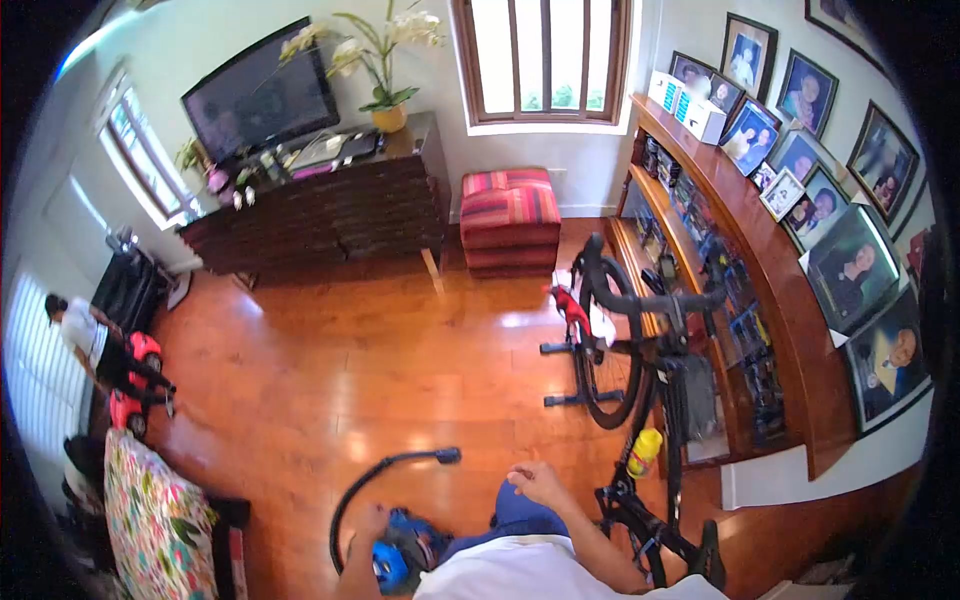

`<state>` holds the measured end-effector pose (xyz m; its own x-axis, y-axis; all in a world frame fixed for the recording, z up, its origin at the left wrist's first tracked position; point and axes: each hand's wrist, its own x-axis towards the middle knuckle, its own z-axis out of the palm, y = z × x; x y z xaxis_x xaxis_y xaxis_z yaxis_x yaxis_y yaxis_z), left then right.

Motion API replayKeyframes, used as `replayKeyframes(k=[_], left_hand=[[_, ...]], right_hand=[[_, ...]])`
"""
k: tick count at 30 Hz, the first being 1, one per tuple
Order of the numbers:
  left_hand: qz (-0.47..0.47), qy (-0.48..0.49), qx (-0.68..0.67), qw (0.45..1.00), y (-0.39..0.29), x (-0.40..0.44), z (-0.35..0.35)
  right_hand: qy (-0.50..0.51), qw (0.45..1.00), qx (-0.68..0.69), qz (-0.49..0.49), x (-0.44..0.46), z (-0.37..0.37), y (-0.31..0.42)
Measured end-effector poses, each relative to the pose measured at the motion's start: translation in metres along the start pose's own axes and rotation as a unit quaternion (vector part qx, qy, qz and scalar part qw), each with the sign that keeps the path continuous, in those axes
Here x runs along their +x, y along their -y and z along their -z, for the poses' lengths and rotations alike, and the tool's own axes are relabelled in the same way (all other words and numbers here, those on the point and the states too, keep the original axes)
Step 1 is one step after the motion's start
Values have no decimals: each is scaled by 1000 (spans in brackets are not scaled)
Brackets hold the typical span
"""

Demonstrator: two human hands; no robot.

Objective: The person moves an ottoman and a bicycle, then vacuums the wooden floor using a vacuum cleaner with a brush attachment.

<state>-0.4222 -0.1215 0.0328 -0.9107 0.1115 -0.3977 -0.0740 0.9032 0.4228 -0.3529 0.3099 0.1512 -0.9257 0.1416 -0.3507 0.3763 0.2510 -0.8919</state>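
Low in the view, my left hand (371, 521) hangs beside a curved black vacuum hose (341, 500) and above a blue vacuum cleaner (392, 568). Its fingers are smeared, and whether it touches the hose is unclear. My right hand (538, 484) is in front of my blue-clad knee (522, 512), its fingers loosely bent and apart with nothing visible in them. The hose's end piece (448, 455) points rightward over the wooden floor. Part of the vacuum cleaner is hidden by my left arm and body.
On my right, a bicycle (640, 345) with a yellow bottle (645, 452) stands before a cabinet of framed photos. A striped ottoman (510, 222) and dark TV dresser (330, 205) line the far wall. At left, a person (95, 340) is by red toy cars; a floral-covered seat (160, 515) is nearer.
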Motion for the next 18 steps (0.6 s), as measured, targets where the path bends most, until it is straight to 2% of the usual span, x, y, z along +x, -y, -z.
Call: replayKeyframes(k=[3,5,7,8,10,14,16,18], left_hand=[[-73,-52,21,996,-48,177,133],[-83,-51,20,995,-76,263,144],[-111,-124,-48,985,-110,349,154],[-114,-125,-40,985,-144,377,167],[-54,-9,-206,977,-226,407,200],[-16,10,-249,968,-293,502,228],[57,64,-309,947,-338,568,240],[-42,97,-323,940,-387,652,237]], right_hand=[[-29,998,5,54,141,-34,39],[-39,997,-16,64,230,-33,53],[-21,988,-64,139,331,-24,78],[-23,988,-57,142,383,-11,105],[2,996,-44,78,475,13,159],[-38,998,-27,41,601,52,187],[-79,995,59,-2,654,76,181],[-117,990,76,-15,699,114,177]])
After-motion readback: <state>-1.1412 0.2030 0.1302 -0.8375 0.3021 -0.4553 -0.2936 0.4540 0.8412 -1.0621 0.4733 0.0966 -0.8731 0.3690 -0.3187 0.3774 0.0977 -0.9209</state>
